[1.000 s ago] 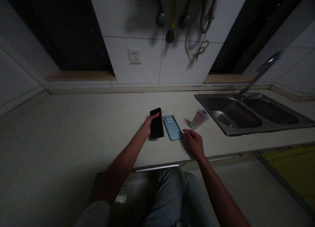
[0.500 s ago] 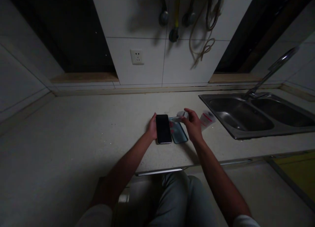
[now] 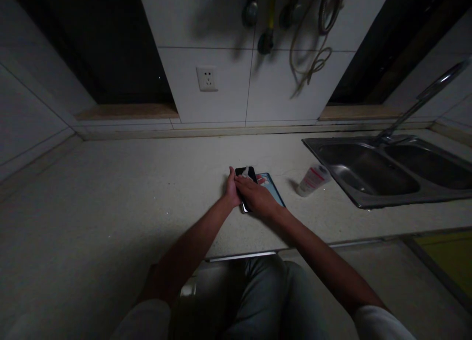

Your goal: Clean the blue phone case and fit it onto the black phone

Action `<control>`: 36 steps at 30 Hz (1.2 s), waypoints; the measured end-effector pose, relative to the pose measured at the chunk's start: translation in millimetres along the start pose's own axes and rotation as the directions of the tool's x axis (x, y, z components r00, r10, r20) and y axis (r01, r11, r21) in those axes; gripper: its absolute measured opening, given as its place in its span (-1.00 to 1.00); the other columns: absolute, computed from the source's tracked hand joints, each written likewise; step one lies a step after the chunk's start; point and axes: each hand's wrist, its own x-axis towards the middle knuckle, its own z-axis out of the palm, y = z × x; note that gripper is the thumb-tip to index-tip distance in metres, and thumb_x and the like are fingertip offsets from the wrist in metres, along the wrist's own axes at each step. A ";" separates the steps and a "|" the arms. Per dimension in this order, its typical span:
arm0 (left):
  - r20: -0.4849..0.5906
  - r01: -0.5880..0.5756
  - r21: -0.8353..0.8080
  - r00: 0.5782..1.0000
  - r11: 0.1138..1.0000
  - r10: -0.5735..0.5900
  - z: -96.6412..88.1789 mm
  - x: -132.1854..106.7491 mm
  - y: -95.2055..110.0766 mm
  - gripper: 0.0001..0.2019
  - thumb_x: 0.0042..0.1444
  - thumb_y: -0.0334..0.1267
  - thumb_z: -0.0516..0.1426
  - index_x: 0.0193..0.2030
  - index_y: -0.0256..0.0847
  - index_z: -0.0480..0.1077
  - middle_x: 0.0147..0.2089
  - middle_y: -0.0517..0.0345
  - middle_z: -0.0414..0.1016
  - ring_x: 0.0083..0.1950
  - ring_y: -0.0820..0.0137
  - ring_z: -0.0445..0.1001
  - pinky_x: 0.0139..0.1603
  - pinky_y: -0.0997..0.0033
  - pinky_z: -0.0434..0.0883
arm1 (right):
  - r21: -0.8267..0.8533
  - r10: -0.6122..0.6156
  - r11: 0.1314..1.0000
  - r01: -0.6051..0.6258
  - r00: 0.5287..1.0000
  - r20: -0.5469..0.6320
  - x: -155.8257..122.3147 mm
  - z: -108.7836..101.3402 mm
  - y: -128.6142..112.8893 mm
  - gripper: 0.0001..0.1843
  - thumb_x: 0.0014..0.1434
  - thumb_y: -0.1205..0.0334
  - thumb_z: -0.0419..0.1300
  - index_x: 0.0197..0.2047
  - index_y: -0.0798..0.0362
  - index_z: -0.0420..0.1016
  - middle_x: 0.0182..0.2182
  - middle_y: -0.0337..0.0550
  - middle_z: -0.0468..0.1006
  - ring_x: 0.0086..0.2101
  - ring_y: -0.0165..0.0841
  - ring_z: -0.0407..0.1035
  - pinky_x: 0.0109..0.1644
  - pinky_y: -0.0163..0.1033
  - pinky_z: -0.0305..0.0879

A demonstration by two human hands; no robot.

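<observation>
A dark smartphone (image 3: pixel 252 171) lies face up over the counter, gripped along its left edge by my left hand (image 3: pixel 232 189), thumb pointing up. My right hand (image 3: pixel 257 196) lies across its screen, pressing a crumpled white tissue (image 3: pixel 245 172) that pokes out past the fingers. Most of the screen and the tissue are hidden beneath that hand. Just right of the phone is a light-blue phone case (image 3: pixel 272 185), partly covered by my right hand and wrist. Farther right, a clear plastic cup (image 3: pixel 311 180) with red print stands on the counter.
The pale countertop (image 3: pixel 140 182) stretches left, with its front edge near my legs. A double steel sink (image 3: pixel 354 198) with a tall faucet (image 3: pixel 416 105) is set in at the right. On the tiled wall are a socket (image 3: pixel 207 79), pipe ends and a hanging cord (image 3: pixel 313 67).
My right hand has moved left and down with the tissue, from above the case onto the phone's screen. My left hand keeps hold of the phone. The view has shifted slightly.
</observation>
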 end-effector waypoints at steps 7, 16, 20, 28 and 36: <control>-0.068 -0.039 0.036 0.997 0.999 0.042 5.8 -5.8 -1.2 -0.28 0.25 0.34 -0.08 0.04 -0.33 0.49 -0.13 -0.22 0.64 -0.06 0.03 0.63 -0.01 -0.03 0.54 | -0.045 -0.193 0.980 0.193 0.981 -0.003 -65.2 -11.4 -10.2 -0.48 0.35 0.46 0.07 0.34 -0.01 0.34 0.25 0.01 0.47 0.27 -0.21 0.32 0.33 0.02 0.34; -0.023 0.085 0.074 0.996 0.994 -0.084 6.4 -4.4 0.9 -0.19 0.20 0.41 -0.08 -0.01 -0.39 0.52 -0.14 -0.28 0.63 -0.07 0.02 0.63 0.00 0.05 0.53 | -0.026 -0.053 0.998 0.054 0.998 0.016 -47.2 -28.3 27.8 -0.43 0.33 0.47 0.07 0.37 -0.02 0.31 0.33 0.06 0.34 0.32 -0.15 0.23 0.32 0.10 0.34; 0.003 0.005 0.074 1.000 0.997 -0.005 13.7 -6.4 -2.4 -0.31 0.29 0.30 -0.07 0.07 -0.30 0.51 -0.10 -0.16 0.64 0.02 0.09 0.61 0.13 0.11 0.47 | -0.038 0.005 0.999 -0.007 0.999 -0.033 -13.7 -20.3 31.5 -0.43 0.37 0.33 0.10 0.41 0.01 0.24 0.38 0.09 0.26 0.38 -0.09 0.10 0.41 0.23 0.16; -0.081 0.035 0.040 0.996 0.999 -0.031 10.0 -7.7 0.1 -0.20 0.21 0.40 -0.09 0.02 -0.36 0.52 -0.16 -0.26 0.64 0.01 0.01 0.61 0.10 0.05 0.49 | -0.091 0.000 0.996 0.003 1.000 0.029 -10.5 -1.0 -11.0 -0.38 0.36 0.23 0.15 0.42 0.24 0.19 0.38 0.27 0.21 0.39 0.00 0.05 0.42 0.21 0.14; -0.023 -0.041 0.106 0.999 0.994 0.044 12.1 -7.7 -0.2 -0.22 0.29 0.31 -0.18 0.08 -0.39 0.48 -0.08 -0.32 0.63 -0.03 0.01 0.62 -0.03 0.01 0.54 | -0.089 -0.144 0.984 0.156 0.982 0.125 -79.5 -21.0 -25.8 -0.42 0.38 0.28 0.11 0.42 0.17 0.18 0.37 0.16 0.27 0.37 -0.08 0.12 0.41 0.13 0.20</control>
